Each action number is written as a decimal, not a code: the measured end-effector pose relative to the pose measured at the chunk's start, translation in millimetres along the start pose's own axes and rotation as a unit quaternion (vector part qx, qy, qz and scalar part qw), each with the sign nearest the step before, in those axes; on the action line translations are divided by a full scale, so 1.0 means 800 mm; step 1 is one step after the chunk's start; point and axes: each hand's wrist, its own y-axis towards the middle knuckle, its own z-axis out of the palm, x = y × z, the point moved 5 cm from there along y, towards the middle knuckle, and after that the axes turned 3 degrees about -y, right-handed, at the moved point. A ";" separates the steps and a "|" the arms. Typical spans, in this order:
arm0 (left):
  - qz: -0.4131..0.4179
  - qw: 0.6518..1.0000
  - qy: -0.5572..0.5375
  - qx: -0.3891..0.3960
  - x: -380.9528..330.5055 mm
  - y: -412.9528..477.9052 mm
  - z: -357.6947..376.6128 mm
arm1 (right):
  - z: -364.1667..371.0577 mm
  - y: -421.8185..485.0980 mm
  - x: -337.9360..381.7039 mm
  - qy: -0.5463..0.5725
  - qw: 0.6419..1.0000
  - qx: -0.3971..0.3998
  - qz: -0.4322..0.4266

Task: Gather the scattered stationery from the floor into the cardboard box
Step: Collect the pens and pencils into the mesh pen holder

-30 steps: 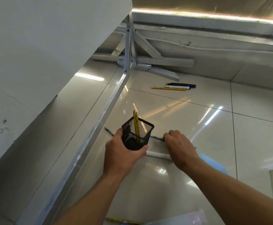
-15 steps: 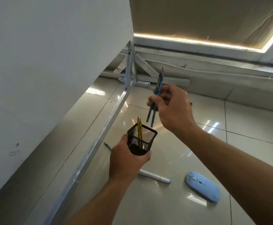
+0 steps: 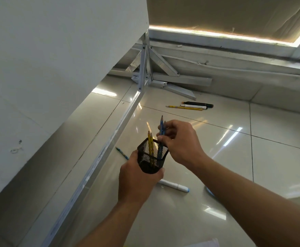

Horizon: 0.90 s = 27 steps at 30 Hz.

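Stationery is split between the black wire-mesh pencil cup (image 3: 152, 156) and the glossy tiled floor (image 3: 217, 157); no cardboard box is in view, so the cup looks like an interim carrier.

Head view, positions relative to the cup:
- Left hand (image 3: 136, 180) is wrapped around the cup's lower half, fingers closed on it, mouth tilted toward the other hand. Reads as presenting the opening for an easy drop.
- Right hand (image 3: 179, 141) sits just right of the rim, fingertips pinching two blue pencils (image 3: 161, 132), points up, lower ends already inside the mesh. Holding them near vertical lets them slide in alongside the two yellow pencils (image 3: 150, 145) standing in the cup.
- Just left of the cup, on the floor: one blue pencil (image 3: 122, 152).
- Below the cup, partly hidden by the left hand: white marker with blue cap (image 3: 174, 185).
- Well beyond the cup, near the metal desk frame (image 3: 144, 68): yellow pencil (image 3: 184, 107), white marker (image 3: 193, 106) and black marker (image 3: 198, 104), lying side by side.

Judgement: several items left; task roughly mid-way.
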 end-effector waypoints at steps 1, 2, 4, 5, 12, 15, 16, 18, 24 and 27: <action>0.000 1.000 -0.001 0.001 0.002 0.000 0.000 | 0.001 0.000 -0.001 -0.003 1.000 -0.006 -0.001; 0.000 1.000 -0.002 0.003 0.004 0.000 0.000 | 0.002 0.000 -0.003 -0.004 1.000 -0.011 -0.001; 0.003 1.000 -0.002 0.006 0.008 0.000 0.002 | 0.003 0.001 -0.006 -0.004 1.000 -0.019 0.002; 0.005 1.000 -0.001 0.007 0.010 0.001 0.002 | 0.004 0.001 -0.008 -0.001 1.000 -0.020 0.002; 0.009 1.000 -0.004 0.006 0.012 0.005 0.007 | 0.001 0.009 -0.023 0.020 0.999 -0.023 0.022; 0.009 1.000 -0.012 0.005 0.006 0.014 0.013 | -0.005 0.017 -0.028 0.090 0.994 -0.026 0.053; 0.012 1.000 -0.015 0.006 0.004 0.018 0.015 | -0.006 0.020 -0.030 0.110 0.992 -0.030 0.061; 0.019 1.000 -0.017 0.009 0.000 0.026 0.021 | -0.009 0.022 -0.036 0.126 0.988 -0.051 0.068; 0.023 0.999 -0.028 0.016 0.002 0.041 0.040 | -0.032 0.031 -0.085 0.115 0.971 -0.180 0.112; 0.025 0.999 -0.027 0.005 0.002 0.055 0.048 | -0.041 0.039 -0.121 -0.153 0.977 -0.126 0.073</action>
